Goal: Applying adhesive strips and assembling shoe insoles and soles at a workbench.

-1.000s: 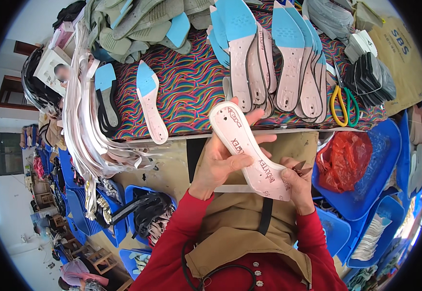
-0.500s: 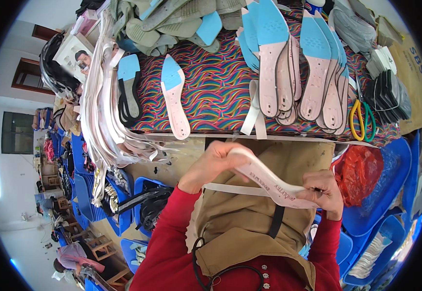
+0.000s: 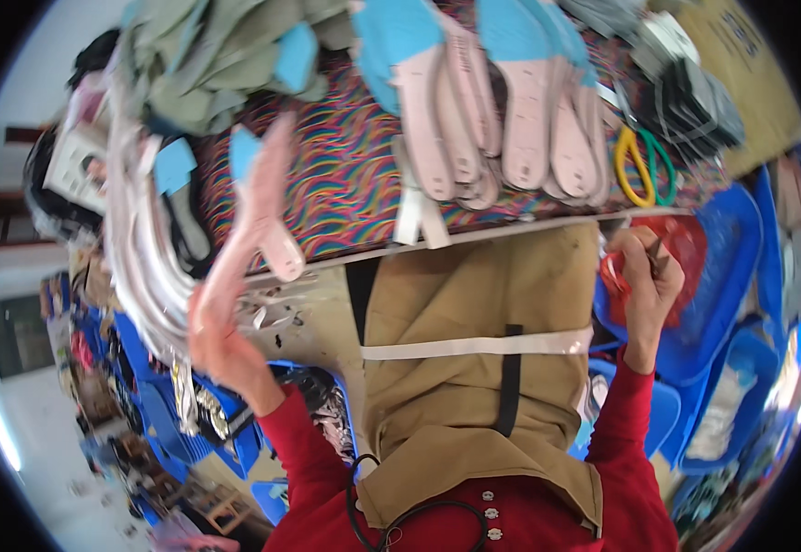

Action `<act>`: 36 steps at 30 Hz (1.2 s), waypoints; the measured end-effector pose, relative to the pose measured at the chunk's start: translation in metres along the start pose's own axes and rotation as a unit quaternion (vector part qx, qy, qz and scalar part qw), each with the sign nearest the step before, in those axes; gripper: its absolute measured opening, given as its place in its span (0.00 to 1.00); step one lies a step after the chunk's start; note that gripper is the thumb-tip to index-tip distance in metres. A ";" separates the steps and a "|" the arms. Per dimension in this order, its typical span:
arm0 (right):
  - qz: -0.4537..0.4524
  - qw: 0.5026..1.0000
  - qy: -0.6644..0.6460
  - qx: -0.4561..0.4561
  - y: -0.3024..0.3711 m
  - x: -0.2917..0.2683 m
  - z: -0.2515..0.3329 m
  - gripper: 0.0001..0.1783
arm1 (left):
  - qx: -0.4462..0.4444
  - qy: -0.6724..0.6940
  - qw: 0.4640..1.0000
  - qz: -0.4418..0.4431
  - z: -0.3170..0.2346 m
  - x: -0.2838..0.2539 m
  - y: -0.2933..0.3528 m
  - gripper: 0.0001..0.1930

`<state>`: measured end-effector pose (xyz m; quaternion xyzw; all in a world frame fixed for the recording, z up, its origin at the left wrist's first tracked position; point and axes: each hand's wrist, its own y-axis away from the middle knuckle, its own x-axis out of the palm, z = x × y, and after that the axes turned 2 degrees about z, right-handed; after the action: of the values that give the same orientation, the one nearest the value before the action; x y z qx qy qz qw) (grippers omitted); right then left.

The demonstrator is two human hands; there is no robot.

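Observation:
My left hand point(image 3: 224, 345), blurred by motion, grips one end of a pink insole point(image 3: 267, 175) at the table's left front. The held insole stands up in front of a blue-toed pink insole point(image 3: 281, 253) lying on the table. My right hand point(image 3: 647, 281) is closed at the right, above a red plastic bag point(image 3: 686, 262). A small dark piece shows at its fingers, too small to name. Between my hands, a white strip point(image 3: 474, 347) lies across the brown apron point(image 3: 446, 304) on my lap.
Blue-and-pink insoles point(image 3: 525, 129) are piled on the patterned tabletop point(image 3: 345, 184). Yellow-and-green-handled scissors point(image 3: 635, 170) lie to their right. Long white strips point(image 3: 129, 239) hang over the left edge. Grey-green pieces point(image 3: 198, 64) are heaped behind. Blue bins point(image 3: 736, 239) stand at the right.
My left hand has carried the insole left and up, toward the hanging strips. My right hand has let go of the insole and moved up and right. The view has shifted.

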<state>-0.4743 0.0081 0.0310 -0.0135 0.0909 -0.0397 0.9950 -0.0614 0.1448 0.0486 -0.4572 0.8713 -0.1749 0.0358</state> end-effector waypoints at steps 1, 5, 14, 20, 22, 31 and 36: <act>-0.004 1.000 -0.003 -0.001 0.002 -0.007 -0.005 0.08 | 0.033 -0.042 0.999 -0.005 0.000 0.003 0.000 0.21; -0.111 0.989 0.005 0.099 0.012 -0.043 -0.037 0.10 | 0.095 -0.195 0.974 0.062 0.017 0.015 0.003 0.20; -0.169 0.967 0.027 0.188 0.059 -0.118 -0.236 0.17 | 0.200 -0.463 0.841 0.196 0.067 0.050 0.014 0.18; -0.127 0.829 -0.104 0.534 0.137 -0.094 -0.383 0.21 | 0.079 -0.331 0.872 0.353 0.021 0.107 0.090 0.13; -0.128 0.763 -0.235 0.588 0.155 -0.067 -0.413 0.23 | -0.010 -0.281 0.829 0.483 0.010 0.131 0.121 0.15; -0.159 0.766 -0.475 0.404 0.136 -0.059 -0.388 0.13 | -0.183 -0.233 0.650 0.699 0.017 0.188 0.198 0.24; -0.179 0.819 -0.462 0.290 0.116 -0.116 -0.295 0.23 | -0.191 -0.230 0.608 0.736 0.020 0.193 0.187 0.22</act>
<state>-0.6328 0.1275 -0.2417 0.2433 -0.3992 -0.2307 0.8534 -0.3156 0.0808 -0.0143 0.3164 0.8910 0.1915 0.2635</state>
